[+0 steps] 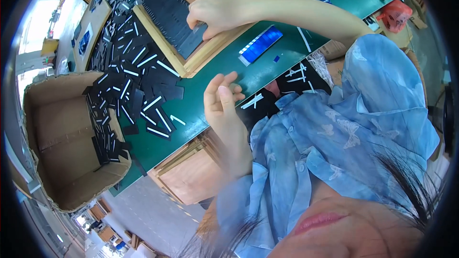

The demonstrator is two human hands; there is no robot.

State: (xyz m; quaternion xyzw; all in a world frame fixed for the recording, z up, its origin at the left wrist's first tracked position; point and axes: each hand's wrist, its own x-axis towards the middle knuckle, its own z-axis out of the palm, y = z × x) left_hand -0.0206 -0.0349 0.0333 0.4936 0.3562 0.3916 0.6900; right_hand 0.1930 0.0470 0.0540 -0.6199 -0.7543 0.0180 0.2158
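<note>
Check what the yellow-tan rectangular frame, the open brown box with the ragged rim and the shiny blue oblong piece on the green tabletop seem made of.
Yellow-tan frame: probably wood, fairly matte; straight, plank-like bars.
Open brown box: likely cardboard, dull; frayed rim, creased walls.
Blue oblong piece: smooth and glossy, with bright reflections; film, glass or plastic, I can't tell.

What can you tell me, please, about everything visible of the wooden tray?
The tray has a raised rim of pale yellowish wood and a flat brown surface inside, perhaps board. Thin black pieces cover its left end. It rests slantwise on the green table, one corner toward the person; the picture's top edge cuts off its far part. The right hand reaches over the near rim to the black pieces; whether it touches the wood is unclear.
</note>
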